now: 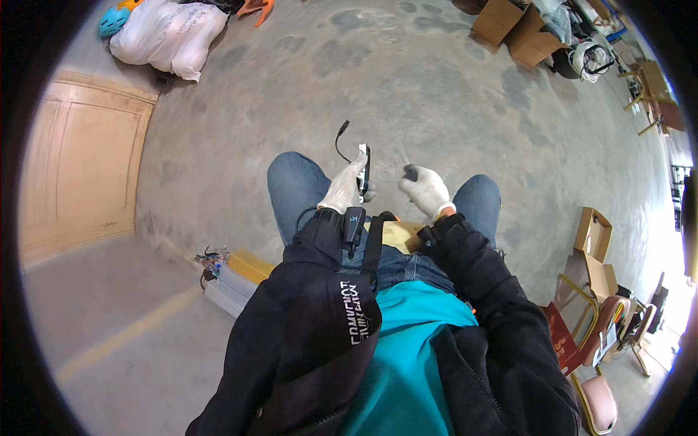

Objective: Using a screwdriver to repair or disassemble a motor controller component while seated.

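Note:
In a white knit glove, my left hand (346, 187) is closed around a narrow black and silver device (366, 171), held upright between my knees. From the device's upper end a short black cable (339, 145) curls up to a small dark plug. My right hand (427, 192), also gloved, grips the dark handle of a screwdriver (411, 173). Its thin pale shaft points up and away, blurred, and apart from the device. Below the hands, between my thighs, a yellowish surface (396, 236) shows in part.
By my left leg lie long silver and yellow bars (236, 280) with loose wires. A wooden door panel (87, 160) stands left, near a white sack (171, 36). Cardboard boxes (520, 33) sit far right; an open box (594, 236) and chairs (600, 403) are nearer.

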Tool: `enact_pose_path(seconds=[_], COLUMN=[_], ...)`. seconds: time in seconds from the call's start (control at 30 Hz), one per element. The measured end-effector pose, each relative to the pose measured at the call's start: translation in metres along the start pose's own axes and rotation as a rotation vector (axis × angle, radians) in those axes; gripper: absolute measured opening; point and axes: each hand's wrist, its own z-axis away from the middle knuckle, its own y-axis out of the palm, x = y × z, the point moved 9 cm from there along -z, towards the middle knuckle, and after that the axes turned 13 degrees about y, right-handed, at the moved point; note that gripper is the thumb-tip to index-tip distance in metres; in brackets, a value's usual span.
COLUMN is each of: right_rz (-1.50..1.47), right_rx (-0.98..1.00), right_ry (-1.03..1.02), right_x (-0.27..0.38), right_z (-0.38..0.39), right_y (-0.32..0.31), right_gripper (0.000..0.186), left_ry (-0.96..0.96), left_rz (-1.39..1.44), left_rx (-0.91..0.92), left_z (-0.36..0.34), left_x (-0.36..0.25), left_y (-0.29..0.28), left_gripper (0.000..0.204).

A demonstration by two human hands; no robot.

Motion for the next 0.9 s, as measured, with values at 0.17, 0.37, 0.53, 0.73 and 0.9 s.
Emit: enact_pose_path(seconds=[0.17, 0.37, 0.53, 0.73, 0.9], right_rz=[-0.329, -0.530, -0.558, -0.725, -0.857], right_rx=[0.068, -0.026, -0.049, 0.001, 0.011], right_ry=[0.356, 0.452, 0.454, 0.440, 0.440], right_x=[-0.058, -0.087, -0.092, -0.088, -0.075], right_z=[-0.023, -0.037, -0.040, -0.035, -0.022], right_y=[-0.007, -0.022, -0.034, -0.045, -0.061], right_gripper=[0.018, 0.013, 0.014, 0.018, 0.023], left_ry=[-0.010, 0.018, -0.023, -0.013, -0.035], left_rz=[0.057, 0.101, 0.251, 0.259, 0.275], left_rx=[0.068, 0.133, 0.067, 0.105, 0.072], left_z=[0.001, 0.003, -0.002, -0.006, -0.001], left_x=[0.000, -0.002, 0.003, 0.002, -0.002], left_y=[0.000, 0.005, -0.001, 0.001, 0.002], left_gripper=[0.040, 0.034, 0.035, 0.035, 0.035])
